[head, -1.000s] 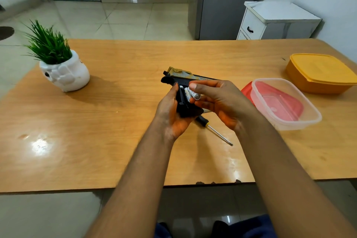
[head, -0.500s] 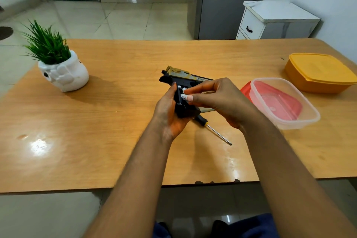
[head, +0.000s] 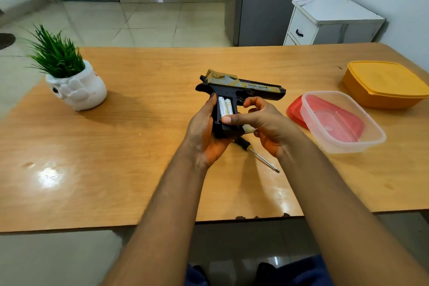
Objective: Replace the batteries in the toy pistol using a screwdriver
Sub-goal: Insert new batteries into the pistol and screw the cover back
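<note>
1. The black plastic toy pistol with a gold-coloured slide point(head: 241, 87) is being held above the middle of the light brown wooden bench point(head: 139, 146), its barrel pointing to the right and its handle pointing down toward the person.
2. The left hand point(head: 204, 132) is cradling the handle from the left and below, the thumb lying up along the handle's left edge and the fingers curling round underneath; this grip is closed firmly on the pistol.
3. The battery compartment in the handle is standing open, and two white cylindrical batteries point(head: 224, 106) are lying side by side inside it, upright along the handle.
4. The right hand point(head: 267, 125) is sitting just right of the handle, its fingers bent; the thumb is pressing on the lower end of the batteries, while the forefinger is arching up near the trigger guard. A pale object is showing under its fingers, but what it is cannot be told.
5. The small screwdriver with a black and yellow handle and a thin metal shaft point(head: 255, 153) is lying on the bench directly below the hands, its tip pointing toward the lower right.
6. To the right, a clear plastic rectangular container point(head: 343, 121) is sitting on top of a red plastic lid point(head: 293, 111).
7. Farther right, an orange lidded plastic box point(head: 385, 83) is resting near the bench corner.
8. At the left end, a white ceramic pot holding a green grass-like plant point(head: 74, 86) is standing well apart from the hands.
</note>
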